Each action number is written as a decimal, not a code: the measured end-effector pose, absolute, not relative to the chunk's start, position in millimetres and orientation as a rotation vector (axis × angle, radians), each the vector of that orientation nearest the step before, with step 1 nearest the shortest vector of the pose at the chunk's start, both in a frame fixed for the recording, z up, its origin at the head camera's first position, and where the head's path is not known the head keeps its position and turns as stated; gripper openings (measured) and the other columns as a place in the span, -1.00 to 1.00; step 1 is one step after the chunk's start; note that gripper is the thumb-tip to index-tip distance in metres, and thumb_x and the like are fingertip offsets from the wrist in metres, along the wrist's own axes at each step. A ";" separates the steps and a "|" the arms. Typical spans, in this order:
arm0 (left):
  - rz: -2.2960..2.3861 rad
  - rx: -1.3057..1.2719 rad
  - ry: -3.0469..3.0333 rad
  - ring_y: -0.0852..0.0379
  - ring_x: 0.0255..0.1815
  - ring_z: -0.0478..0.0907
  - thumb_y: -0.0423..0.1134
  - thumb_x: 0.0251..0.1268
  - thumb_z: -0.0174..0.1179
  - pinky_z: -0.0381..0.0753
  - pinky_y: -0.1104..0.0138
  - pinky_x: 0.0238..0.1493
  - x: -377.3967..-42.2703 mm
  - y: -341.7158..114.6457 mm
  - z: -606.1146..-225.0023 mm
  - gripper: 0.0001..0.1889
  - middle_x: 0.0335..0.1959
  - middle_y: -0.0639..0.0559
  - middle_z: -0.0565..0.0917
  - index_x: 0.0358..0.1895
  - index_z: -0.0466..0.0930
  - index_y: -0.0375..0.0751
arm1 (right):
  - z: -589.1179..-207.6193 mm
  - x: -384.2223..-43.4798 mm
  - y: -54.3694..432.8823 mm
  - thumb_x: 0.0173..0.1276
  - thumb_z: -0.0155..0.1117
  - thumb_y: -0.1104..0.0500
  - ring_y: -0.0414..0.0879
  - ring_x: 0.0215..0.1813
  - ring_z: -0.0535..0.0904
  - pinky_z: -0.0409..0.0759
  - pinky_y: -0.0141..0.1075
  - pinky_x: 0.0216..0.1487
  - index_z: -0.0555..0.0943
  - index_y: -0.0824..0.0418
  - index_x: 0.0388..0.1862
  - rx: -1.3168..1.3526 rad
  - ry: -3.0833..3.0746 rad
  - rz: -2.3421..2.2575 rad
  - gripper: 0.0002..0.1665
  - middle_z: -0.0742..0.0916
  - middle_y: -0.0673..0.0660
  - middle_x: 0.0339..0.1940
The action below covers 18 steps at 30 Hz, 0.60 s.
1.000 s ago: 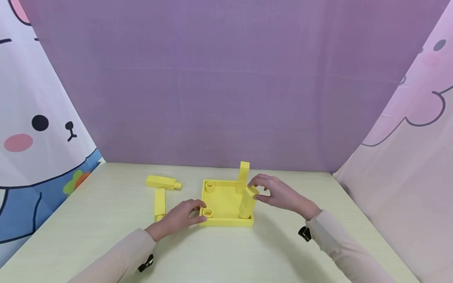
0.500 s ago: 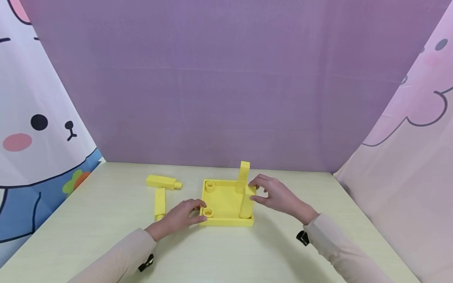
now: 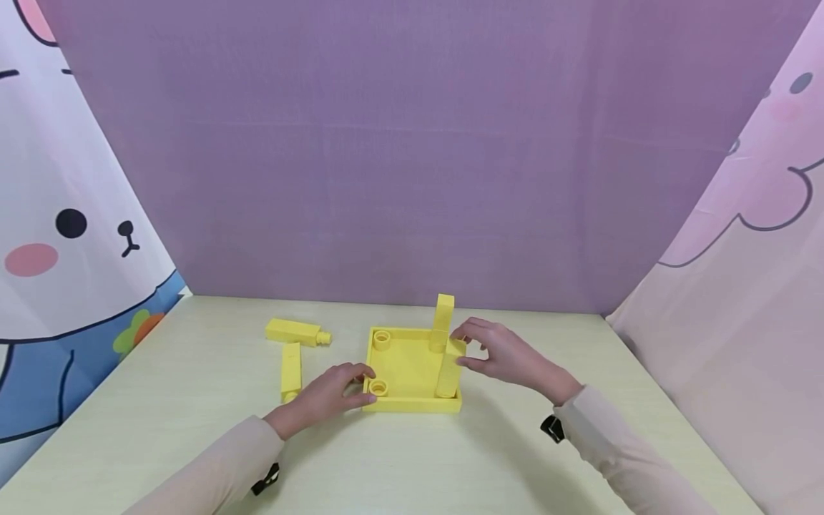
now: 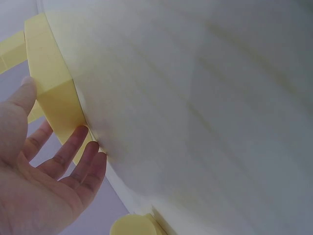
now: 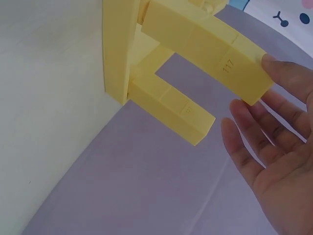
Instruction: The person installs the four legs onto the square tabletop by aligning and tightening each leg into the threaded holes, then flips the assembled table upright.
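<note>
A yellow square base (image 3: 412,406) with a raised rim and round corner sockets lies on the table. My left hand (image 3: 327,395) holds its front left corner, thumb on the front side, fingers over the left rim. At the front right corner stands a square yellow leg (image 3: 450,372), tilted slightly right, its lower end in the corner. My right hand (image 3: 505,354) pinches the top of this leg between thumb and fingers; in the right wrist view the leg (image 5: 210,49) bears the number 117. Another leg (image 3: 443,315) stands upright in the back right corner, untouched.
Two loose yellow legs with round pegs lie left of the base: one crosswise (image 3: 292,331), one lengthwise (image 3: 291,368) beside my left hand. The pale table (image 3: 412,465) ends at a purple cloth (image 3: 399,179) behind. Printed cloths hang on both sides.
The front right leg has turned and straightened a little under my right hand, which has shifted slightly left. My left hand and the base have stayed put.
</note>
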State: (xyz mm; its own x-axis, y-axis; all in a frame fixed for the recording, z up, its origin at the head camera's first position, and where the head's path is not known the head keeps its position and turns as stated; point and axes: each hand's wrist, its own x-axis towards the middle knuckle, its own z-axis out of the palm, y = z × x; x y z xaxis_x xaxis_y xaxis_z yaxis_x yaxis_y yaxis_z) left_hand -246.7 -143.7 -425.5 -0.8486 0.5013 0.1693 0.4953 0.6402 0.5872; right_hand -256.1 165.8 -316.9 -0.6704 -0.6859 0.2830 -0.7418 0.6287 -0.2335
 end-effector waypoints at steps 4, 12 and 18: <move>1.011 0.866 2.836 0.01 -0.02 0.50 0.03 0.17 0.18 0.47 0.09 0.05 -247.1 -143.7 -425.7 -0.55 -0.07 0.00 0.59 0.01 0.49 -0.20 | -312.1 -256.0 166.9 0.15 0.33 0.17 -0.19 -0.13 0.54 0.57 -0.43 -0.24 0.55 0.18 -0.03 1.219 -2.728 0.517 -0.62 0.64 -0.03 -0.12; 1.003 0.880 2.838 0.03 -0.03 0.50 0.03 0.17 0.18 0.47 0.10 0.04 -247.7 -144.1 -426.2 -0.55 -0.07 0.00 0.59 0.01 0.49 -0.21 | -309.7 -256.2 168.4 0.17 0.31 0.20 -0.17 -0.15 0.54 0.57 -0.43 -0.20 0.56 0.16 -0.02 1.301 -2.717 0.538 -0.64 0.63 -0.03 -0.09; 1.004 0.885 2.834 0.02 -0.02 0.50 0.03 0.18 0.17 0.47 0.10 0.05 -247.0 -144.1 -425.5 -0.55 -0.06 0.00 0.59 0.02 0.48 -0.21 | -315.6 -254.6 167.4 0.14 0.34 0.22 -0.10 -0.20 0.58 0.58 -0.45 -0.26 0.57 0.24 -0.06 1.267 -2.663 0.587 -0.65 0.65 0.05 -0.15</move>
